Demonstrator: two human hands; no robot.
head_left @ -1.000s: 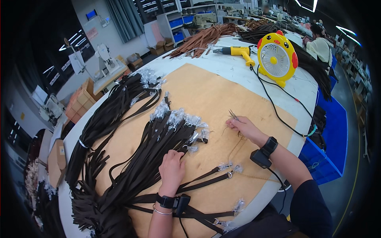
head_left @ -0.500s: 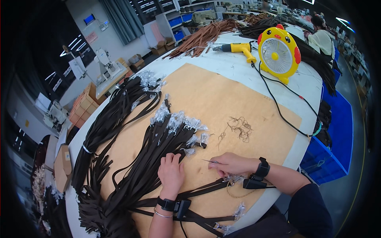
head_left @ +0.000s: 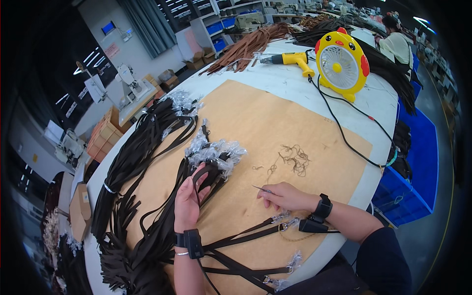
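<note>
My left hand (head_left: 188, 201) is closed round several dark flat straps (head_left: 209, 174), just below their ends, where metal clips in clear plastic wrap (head_left: 219, 151) are bunched. The straps run down to a thick heap at the lower left. In my right hand (head_left: 287, 197) is a small tool with a thin pointed metal blade (head_left: 260, 188), its tip toward the left; the fingers hide the rest of it. Beneath and beside that hand, a few separate straps (head_left: 246, 238) lie spread out, with wrapped clips at their right ends. Loose dark threads (head_left: 296, 160) sit beyond the right hand.
Tan board (head_left: 334, 142) covers part of the white table (head_left: 265, 83). Farther off stand a yellow heat gun (head_left: 295, 60) and a chick-shaped fan (head_left: 341, 66), their cables running right. A tied strap bundle (head_left: 123, 162) lies left. Blue bins (head_left: 418, 182) stand right; a person (head_left: 397, 46) is behind.
My left hand has moved left and up and now grasps straps, drawing their clip ends closer together. The right hand, still with the pointed tool, has shifted slightly upward.
</note>
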